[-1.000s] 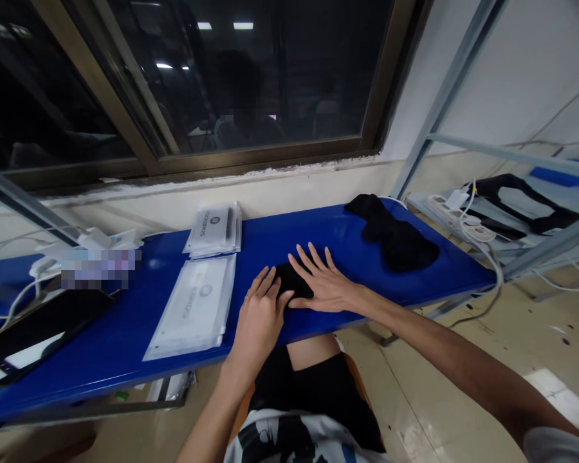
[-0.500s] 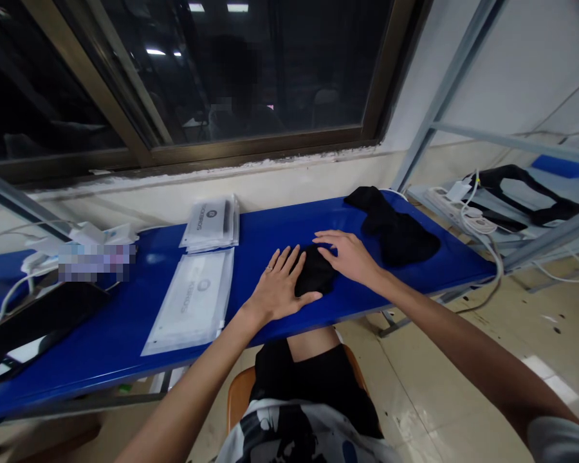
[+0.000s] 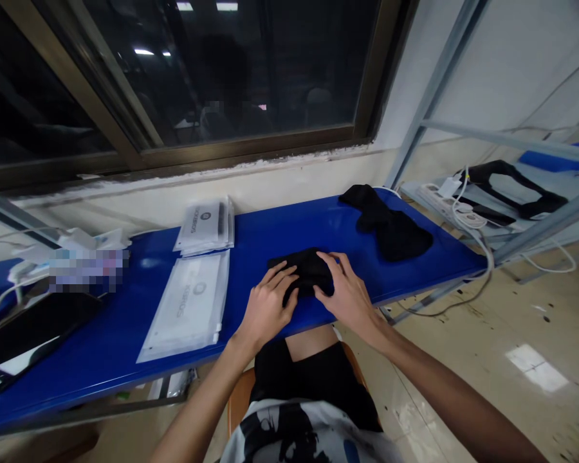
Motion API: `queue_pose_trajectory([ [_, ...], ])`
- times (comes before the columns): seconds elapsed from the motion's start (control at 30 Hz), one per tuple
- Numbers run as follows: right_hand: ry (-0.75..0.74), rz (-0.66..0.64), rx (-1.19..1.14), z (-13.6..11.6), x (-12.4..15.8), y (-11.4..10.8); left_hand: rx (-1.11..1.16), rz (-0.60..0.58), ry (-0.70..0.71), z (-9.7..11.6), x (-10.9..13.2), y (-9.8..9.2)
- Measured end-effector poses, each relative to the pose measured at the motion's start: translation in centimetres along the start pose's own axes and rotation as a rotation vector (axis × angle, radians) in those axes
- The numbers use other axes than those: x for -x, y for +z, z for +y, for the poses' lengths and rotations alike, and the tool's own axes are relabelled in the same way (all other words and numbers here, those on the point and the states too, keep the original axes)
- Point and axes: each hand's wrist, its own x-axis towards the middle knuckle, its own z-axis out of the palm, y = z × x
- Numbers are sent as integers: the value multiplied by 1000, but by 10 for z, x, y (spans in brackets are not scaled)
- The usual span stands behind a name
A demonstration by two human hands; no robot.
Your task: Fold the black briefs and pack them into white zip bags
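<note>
A folded black fabric bundle is placed near the front edge of the blue desk, about midway along it. To the right, near the back edge, a second, looser black fabric piece is laid well apart from the bundle. To the left, a flat white-printed packet is set just beside the left hand, and a stack of similar packets is placed behind it against the wall. Further left, a pixelated patch hides whatever lies there, and a dark flat slab is seen at the desk's edge. On the right, a metal shelf upright is seen, with a power strip and white cables on the shelf behind it.

Both hands are partly closed, with the fingers curved and spread. The bundle is touched by both: the left hand is laid over its near left side and the right hand over its right side. Whether it is gripped firmly cannot be told
</note>
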Motion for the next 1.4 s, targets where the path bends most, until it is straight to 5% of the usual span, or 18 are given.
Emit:
queue_pose_trajectory([
  [0.27, -97, -15, 130, 9, -6, 5, -101, -93, 19, 3, 2, -5],
  [0.43, -130, 18, 229, 38, -13, -18, -20, -157, 46, -1, 3, -12],
  [0.53, -231, 183, 50, 29, -18, -29, 42, -57, 7, -3, -6, -18],
  [0.6, -344, 181, -91, 15, -24, -25, 17, 1, 13, -5, -12, -18],
  [0.7, -454, 5, -138, 4, -35, -8, -90, -95, 72, -14, -16, -14],
  [0.83, -512, -309, 39, 19, -39, 10, -135, -263, 98, -29, -8, -7],
  [1.03, -382, -531, 165, 31, -33, -5, -1, -371, 51, -33, -2, -16],
  [1.1, -346, -565, 134, 27, -45, -17, 37, -246, -64, -29, 0, -21],
  [1.23, -225, -426, 12, 11, -97, -29, 25, 6, -496, -25, 2, -27],
  [1.4, -240, -878, -31, -13, -158, -4, 223, -96, -681, -30, -4, -27],
])
